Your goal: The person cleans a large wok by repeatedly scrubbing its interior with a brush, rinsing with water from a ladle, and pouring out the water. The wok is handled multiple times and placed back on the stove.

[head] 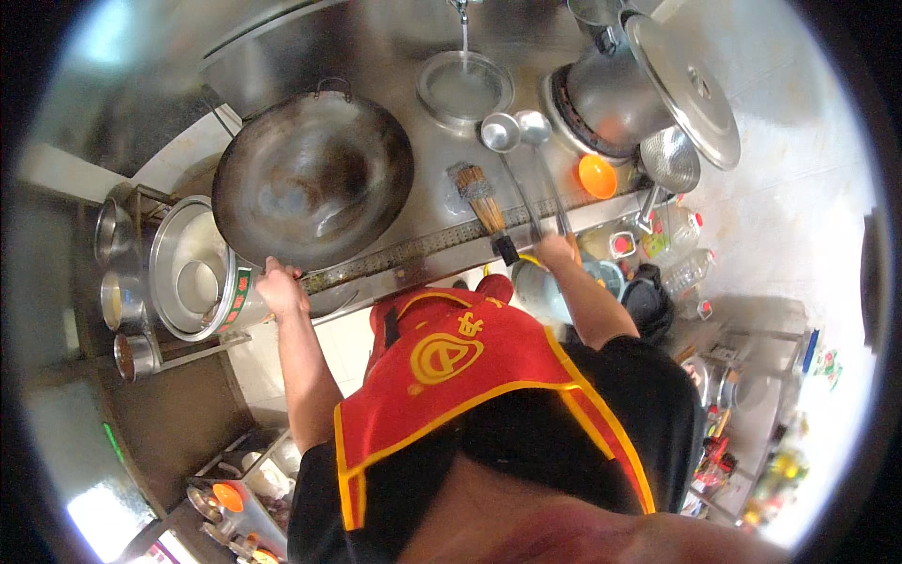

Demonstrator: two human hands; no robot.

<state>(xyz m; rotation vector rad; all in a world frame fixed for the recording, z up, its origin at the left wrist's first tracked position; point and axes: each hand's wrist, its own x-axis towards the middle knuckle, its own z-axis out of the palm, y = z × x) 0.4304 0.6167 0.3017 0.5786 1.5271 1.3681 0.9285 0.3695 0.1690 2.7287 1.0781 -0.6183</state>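
Observation:
At the near left rim of a large dark wok, my left hand is closed on its edge, with the grip itself partly hidden by my fingers. The wok's inside looks wet and bare, and a wire loop handle stands on its far rim. My right hand is around the lower handle of a steel ladle. A second ladle lies alongside, its handle also reaching my hand; whether I grip both cannot be told. Left of the ladles a bamboo wok brush rests bristles-away on the steel stove top.
Water runs from a faucet into a round basin. To the right stand a large pot, a leaning lid, an orange bowl and a strainer. A lidless bucket and several seasoning pots are at left.

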